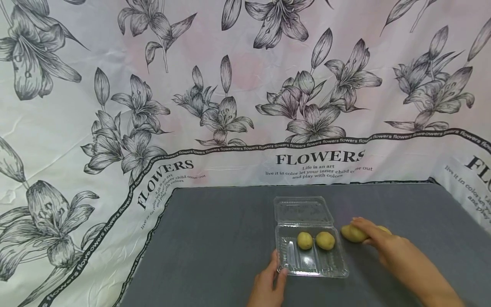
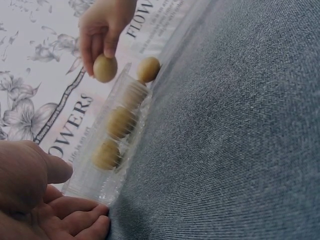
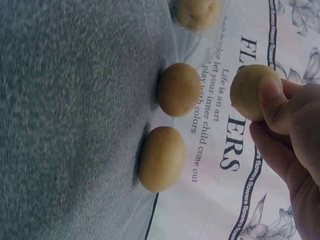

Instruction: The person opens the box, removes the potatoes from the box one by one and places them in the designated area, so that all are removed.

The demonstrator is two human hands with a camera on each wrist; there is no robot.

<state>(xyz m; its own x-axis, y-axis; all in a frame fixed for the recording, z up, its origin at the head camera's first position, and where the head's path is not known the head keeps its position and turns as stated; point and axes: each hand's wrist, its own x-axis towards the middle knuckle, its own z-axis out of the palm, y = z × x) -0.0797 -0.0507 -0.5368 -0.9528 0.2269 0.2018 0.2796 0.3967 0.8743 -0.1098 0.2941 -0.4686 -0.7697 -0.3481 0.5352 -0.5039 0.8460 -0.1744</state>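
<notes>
A clear plastic clamshell box [image 1: 307, 273] lies with its lid folded back, two small potatoes [image 1: 304, 241] inside. My left hand [image 1: 268, 281] holds the box's near left corner, thumb at the front and fingers along the left side. To the right of the box, my right hand [image 1: 383, 241] pinches a potato [image 3: 247, 92] between thumb and fingers, raised off the table. Two more potatoes, a rounder one [image 3: 178, 90] and a longer one [image 3: 161, 159], rest on the table near that hand. In the head view the right hand partly covers these potatoes.
A dark grey cloth surface [image 1: 207, 238] spreads under everything. White sheeting [image 1: 230, 166] printed with flowers and lettering stands behind it and along both sides. The lid [image 1: 303, 212] lies toward the back.
</notes>
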